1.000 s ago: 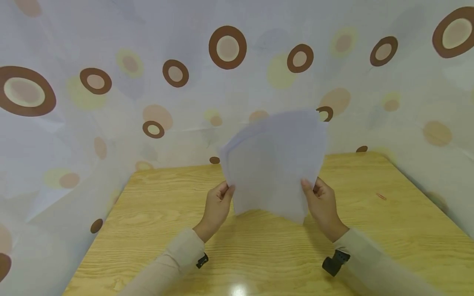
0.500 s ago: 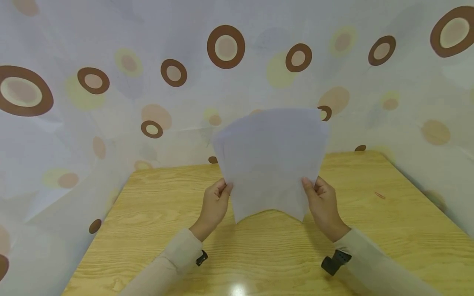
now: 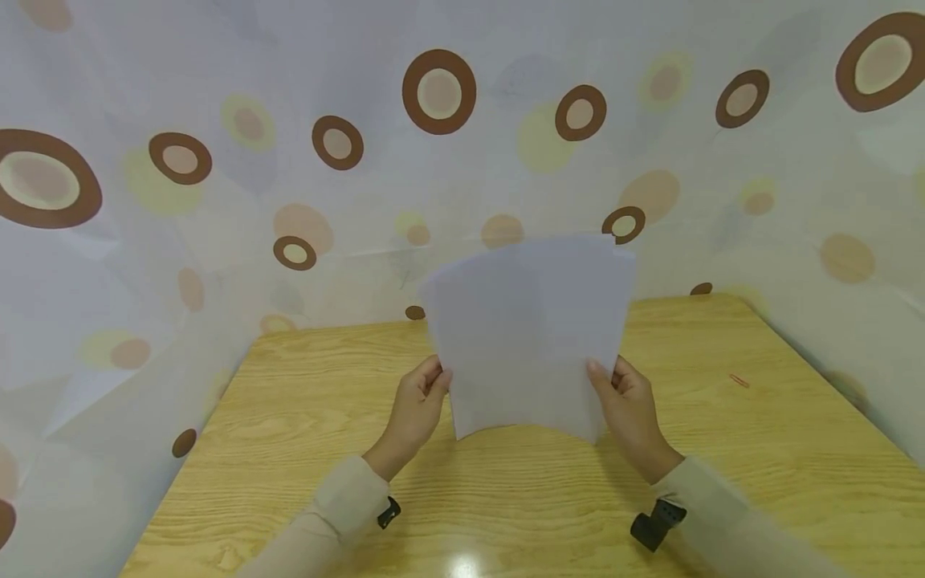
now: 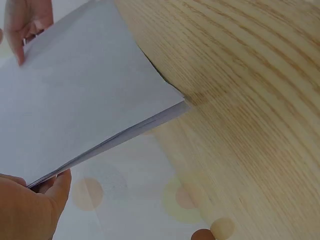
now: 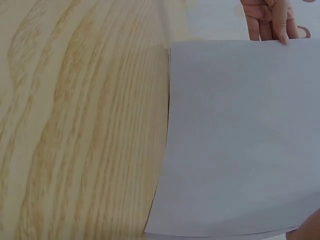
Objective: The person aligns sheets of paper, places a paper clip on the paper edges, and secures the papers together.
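At the far left of the head view I see only the spotted curtain point(image 3: 181, 160), white with brown rings and pale yellow and peach dots, hanging round the wooden table point(image 3: 289, 449). Moving toward centre, my left hand point(image 3: 413, 409) pinches the left edge of the stack of paper point(image 3: 531, 337), thumb in front and fingers curled behind; the left wrist view shows the thumb point(image 4: 55, 192) clamped over the sheet edges, which sit slightly fanned. The stack stands nearly upright in the middle of the frame, its lower edge just above or perhaps resting on the tabletop; I cannot tell which. Right of it, my right hand point(image 3: 632, 405) pinches the opposite edge the same way. At lower right a black strap clip point(image 3: 656, 526) shows under the sleeve, and further right a small reddish mark point(image 3: 739, 380) lies on the wood, too small to identify. My judgement on risk: the sheets are loose and not squared, so a light pinch on either side could let the inner sheets slide out and scatter on the table; the paper also looks thin and bows, so squeezing the hands inward could buckle or crease it. I can read no writing, brand or label anywhere; the sheets appear blank on the faces shown.
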`<move>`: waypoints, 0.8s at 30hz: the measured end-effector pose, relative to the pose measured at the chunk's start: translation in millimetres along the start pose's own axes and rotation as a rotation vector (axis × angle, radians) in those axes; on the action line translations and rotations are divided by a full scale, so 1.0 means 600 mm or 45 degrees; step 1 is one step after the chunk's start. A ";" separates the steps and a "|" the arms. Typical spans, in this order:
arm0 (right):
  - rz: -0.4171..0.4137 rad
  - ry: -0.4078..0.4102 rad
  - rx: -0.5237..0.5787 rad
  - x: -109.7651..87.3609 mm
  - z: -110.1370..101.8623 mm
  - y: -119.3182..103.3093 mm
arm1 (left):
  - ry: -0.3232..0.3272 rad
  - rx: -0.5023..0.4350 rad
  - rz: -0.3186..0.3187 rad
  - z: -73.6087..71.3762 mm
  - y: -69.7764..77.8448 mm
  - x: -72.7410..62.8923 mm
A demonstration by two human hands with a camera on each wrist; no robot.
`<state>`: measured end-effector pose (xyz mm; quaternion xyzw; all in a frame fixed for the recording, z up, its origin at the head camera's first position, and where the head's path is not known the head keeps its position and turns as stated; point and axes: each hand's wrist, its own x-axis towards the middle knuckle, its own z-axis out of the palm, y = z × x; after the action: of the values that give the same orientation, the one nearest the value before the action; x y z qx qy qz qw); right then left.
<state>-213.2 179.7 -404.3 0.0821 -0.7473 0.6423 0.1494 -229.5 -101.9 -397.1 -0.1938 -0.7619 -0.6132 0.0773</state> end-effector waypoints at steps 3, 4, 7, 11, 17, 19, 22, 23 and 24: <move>0.009 -0.017 -0.002 -0.002 0.000 0.008 | 0.023 0.022 -0.005 0.004 -0.003 -0.002; 0.003 -0.020 -0.004 -0.002 0.000 0.010 | 0.031 0.021 0.000 0.005 -0.003 -0.001; -0.011 -0.019 -0.017 0.000 0.000 0.011 | 0.045 0.005 0.001 0.007 -0.001 0.000; -0.033 0.031 -0.014 0.004 0.001 -0.002 | 0.042 0.001 0.021 0.007 0.010 0.001; -0.131 0.065 0.017 0.007 -0.001 -0.014 | 0.056 0.040 0.069 0.003 0.028 0.001; -0.130 0.057 0.035 0.005 -0.002 -0.009 | 0.056 0.039 0.075 0.003 0.026 -0.001; -0.112 0.013 0.025 -0.002 -0.005 0.005 | 0.034 0.030 0.031 0.004 0.016 -0.004; -0.106 -0.006 0.020 -0.005 -0.006 0.009 | 0.024 0.028 0.013 0.004 0.011 -0.006; -0.104 -0.029 0.020 -0.007 -0.007 0.013 | 0.011 0.025 -0.004 0.005 0.007 -0.008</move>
<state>-211.2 184.9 -412.2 0.1211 -0.7399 0.6405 0.1664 -223.4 -99.3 -395.7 -0.1891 -0.7679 -0.6065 0.0817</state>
